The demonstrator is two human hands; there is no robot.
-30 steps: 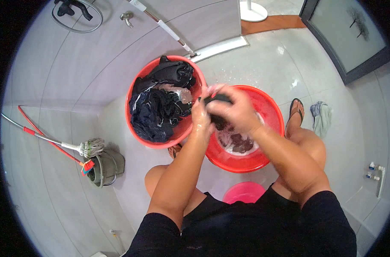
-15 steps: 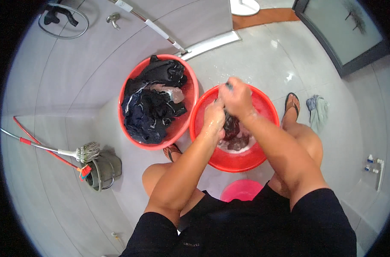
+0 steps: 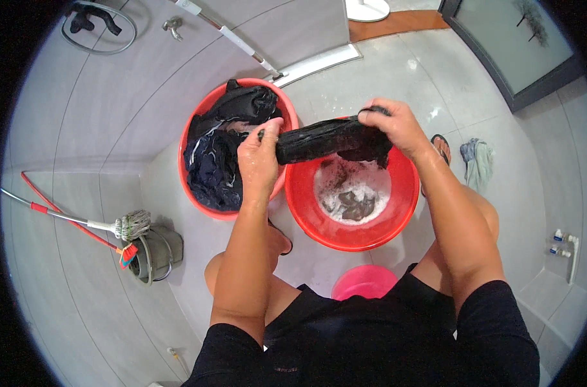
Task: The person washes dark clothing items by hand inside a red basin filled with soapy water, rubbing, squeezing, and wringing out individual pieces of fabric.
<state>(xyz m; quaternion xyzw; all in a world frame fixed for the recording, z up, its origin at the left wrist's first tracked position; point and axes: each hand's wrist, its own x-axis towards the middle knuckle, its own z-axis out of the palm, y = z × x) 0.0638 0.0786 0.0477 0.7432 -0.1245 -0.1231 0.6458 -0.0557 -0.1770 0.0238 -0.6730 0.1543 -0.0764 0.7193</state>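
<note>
Grey tiled floor (image 3: 100, 309), wet and shiny; dark-framed glass door (image 3: 519, 45) at right.

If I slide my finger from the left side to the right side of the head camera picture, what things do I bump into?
Mop → grey bucket → red tub of dark clothes → left hand → black wet cloth → right hand → sandal → crumpled cloth on the floor.

Both bare forearms are extended forward from the lower edge, elbows bent, the wrists held well apart. The left hand (image 3: 260, 155) is closed in a fist, knuckles up, thumb turned toward the right. The right hand (image 3: 391, 126) is clenched too, palm down, fingers curled under. Both hands and forearms are seen to be wet.
</note>
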